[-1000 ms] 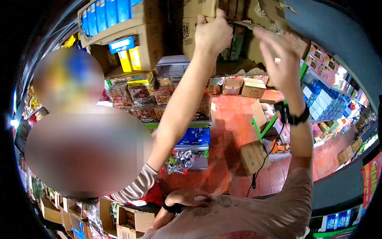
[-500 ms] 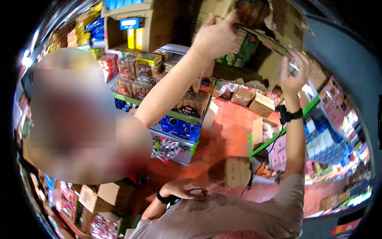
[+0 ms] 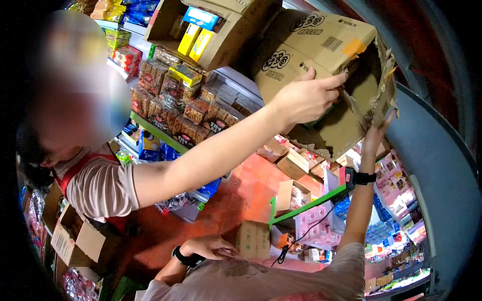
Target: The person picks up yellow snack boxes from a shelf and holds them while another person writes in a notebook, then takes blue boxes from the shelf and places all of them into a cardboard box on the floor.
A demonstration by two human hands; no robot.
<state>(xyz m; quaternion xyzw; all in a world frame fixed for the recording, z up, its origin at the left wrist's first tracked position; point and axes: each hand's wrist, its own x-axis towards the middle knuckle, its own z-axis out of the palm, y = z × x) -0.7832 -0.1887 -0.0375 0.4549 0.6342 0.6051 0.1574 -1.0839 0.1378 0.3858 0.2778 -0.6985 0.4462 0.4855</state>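
A large brown cardboard carton with printed black characters and a torn-open side (image 3: pixel 311 42) sits tilted high up at the top of the shelving, its ragged opening facing down and to the right. It is not lifted clear of the stack. The person's right hand (image 3: pixel 374 134), a black band on its wrist, reaches up with fingers stretched open against the carton's torn lower corner, propping it rather than clamping it. The left hand (image 3: pixel 207 246), also banded, lies low on the person's own grey shirt, well apart from the right, fingers loosely bent and nothing visible in it. A co-worker's hand (image 3: pixel 304 100), on a bare arm from a striped sleeve, grips the carton's torn edge from the left. As far as can be judged, the carton is steadied by two people but not brought down. Just left of it stands an open cardboard box of yellow and blue packets (image 3: pixel 201 35). Below are shelves of bagged snacks (image 3: pixel 186 113) and, on the red floor (image 3: pixel 241 195), a small closed brown box (image 3: pixel 253 240).
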